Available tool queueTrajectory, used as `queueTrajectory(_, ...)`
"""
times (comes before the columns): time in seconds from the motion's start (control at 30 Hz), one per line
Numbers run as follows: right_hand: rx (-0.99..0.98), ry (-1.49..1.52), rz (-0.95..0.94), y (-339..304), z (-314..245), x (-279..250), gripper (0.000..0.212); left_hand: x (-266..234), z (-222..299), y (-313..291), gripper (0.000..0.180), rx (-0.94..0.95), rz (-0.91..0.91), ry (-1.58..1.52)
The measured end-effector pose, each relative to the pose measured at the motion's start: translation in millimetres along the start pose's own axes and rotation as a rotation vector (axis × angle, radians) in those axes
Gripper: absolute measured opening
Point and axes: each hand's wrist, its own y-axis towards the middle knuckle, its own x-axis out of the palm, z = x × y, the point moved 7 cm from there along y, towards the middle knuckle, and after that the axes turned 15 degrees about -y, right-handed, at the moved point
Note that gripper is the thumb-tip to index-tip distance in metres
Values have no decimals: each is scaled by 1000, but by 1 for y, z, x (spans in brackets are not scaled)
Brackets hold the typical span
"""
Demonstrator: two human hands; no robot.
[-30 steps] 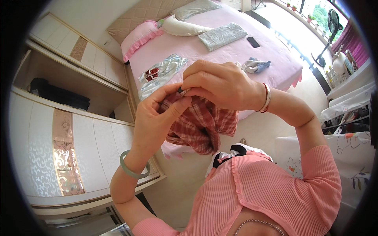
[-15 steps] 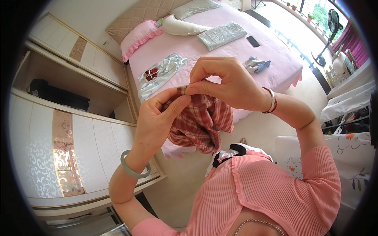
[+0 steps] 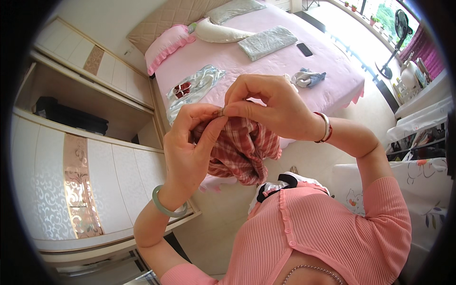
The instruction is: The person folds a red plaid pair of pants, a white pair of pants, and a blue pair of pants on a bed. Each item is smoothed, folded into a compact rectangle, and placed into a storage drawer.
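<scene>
A red-and-cream plaid garment (image 3: pixel 242 152) hangs bunched in folds in front of me, over the near edge of the bed. My left hand (image 3: pixel 186 145) pinches its upper edge between thumb and bent fingers. Close against those fingertips, my right hand (image 3: pixel 273 100) pinches the same edge from the other side. Only a small bit of cloth shows between the two pinches, and whether a button or seam lies there is hidden by my fingers. What kind of garment it is cannot be made out.
A pink-covered bed (image 3: pixel 216 52) holds a shiny pale garment (image 3: pixel 197 85) with a dark red piece on it, a folded grey cloth (image 3: pixel 268 42), a phone (image 3: pixel 304 49) and a small blue-grey cloth (image 3: pixel 308 78). An open-shelved wardrobe (image 3: pixel 90 152) stands left; a fan (image 3: pixel 401 28) stands far right.
Both hands have shifted slightly downward, and their fingertips have come closer together over the cloth's edge. Less of that edge shows now. The plaid garment hangs almost as before.
</scene>
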Motion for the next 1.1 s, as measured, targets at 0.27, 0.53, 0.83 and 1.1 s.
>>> queueTrajectory(0.27,-356,-402,171,-13,-18,-2,16,-2,0,1,12,104,-67,145)
queueTrajectory(0.53,128,183,-49,-14,7,9,9,-4,-6,-4,11,-93,-84,10)
queueTrajectory(0.83,-51,-24,2,-22,-12,5,5,5,7,-13,7,46,-159,58)
queueTrajectory(1.1,-9,580,-91,-28,-12,18,12,9,11,-18,15,17,-219,-63)
